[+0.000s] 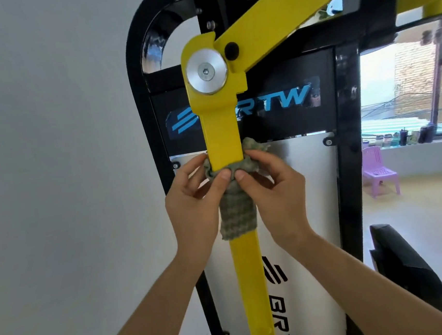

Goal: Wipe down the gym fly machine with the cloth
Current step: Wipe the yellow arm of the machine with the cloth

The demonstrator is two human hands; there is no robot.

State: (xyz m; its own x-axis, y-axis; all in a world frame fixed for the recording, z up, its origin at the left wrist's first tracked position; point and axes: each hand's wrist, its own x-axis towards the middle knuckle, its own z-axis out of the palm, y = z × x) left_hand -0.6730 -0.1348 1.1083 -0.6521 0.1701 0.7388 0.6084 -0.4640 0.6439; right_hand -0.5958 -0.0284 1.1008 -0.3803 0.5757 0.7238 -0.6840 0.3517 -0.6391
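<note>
Closest, both hands meet on the cloth (236,211), a green rag wrapped round the machine's hanging yellow arm (222,134). The left hand (193,197) pinches the gathered edge between thumb and curled fingers from the left side. The right hand (270,189) does the same from the right, and the two thumbs almost touch in front. Held like this the rag forms a sleeve, probably so that one slide cleans every face of the bar at once. A loose flap hangs below the thumbs. Higher up, the arm ends at a silver pivot disc (206,72). Behind stand the white panel (305,186) and the black frame (140,94). Farther off is a purple chair (379,171), near a window (408,81).
</note>
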